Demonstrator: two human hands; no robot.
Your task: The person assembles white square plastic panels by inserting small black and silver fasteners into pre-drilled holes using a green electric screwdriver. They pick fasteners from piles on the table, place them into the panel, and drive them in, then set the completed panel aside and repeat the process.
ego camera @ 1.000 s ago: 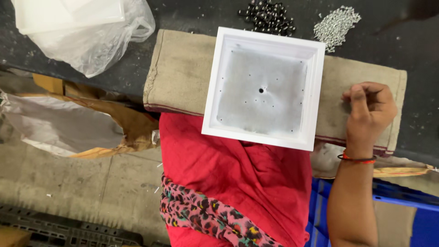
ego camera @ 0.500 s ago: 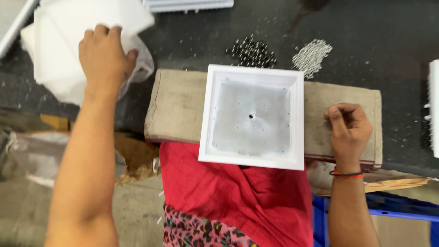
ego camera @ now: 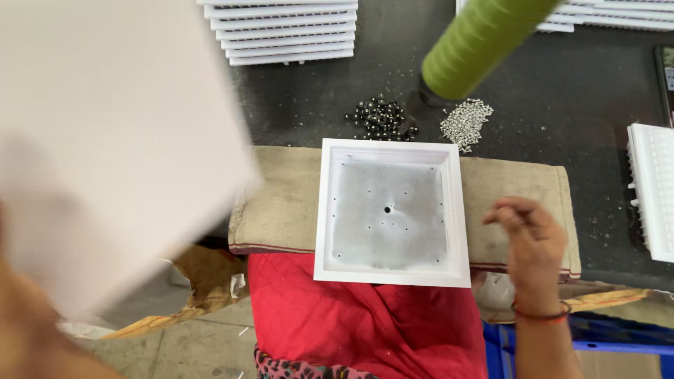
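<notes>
**White sheet coming up on the left, square frame resting on the cloth pad**

The left hand (ego camera: 28, 330) is lifting a large, flat white sheet (ego camera: 119, 140) close to the camera; it is filling the upper left of the view and is blurred. The fingers of that hand are hidden behind the sheet, so their grip cannot be told. The sheet is looking thin and light, probably somewhat flexible, so a hold near one edge with the palm supporting it from beneath would suit it best.

The right hand (ego camera: 530, 245) is hovering with its fingers (ego camera: 505, 214) loosely curled and pinched together; whether they are holding anything small cannot be told. Just to the left of these fingers, the white square frame (ego camera: 391, 210) is lying flat on a folded burlap pad (ego camera: 281, 203) at the near edge of the desk (ego camera: 562, 105). The frame is looking rigid, light and smooth-rimmed, best taken by two opposite rims. Beyond the fingers, black beads (ego camera: 379, 116) and small silver screws (ego camera: 465, 123) are lying in separate heaps beside a green cylinder (ego camera: 477, 42).

Compared with half a second ago, the left hand is no longer resting on the white pile at the far left; the sheet is now raised, and the right hand is slightly higher.
</notes>
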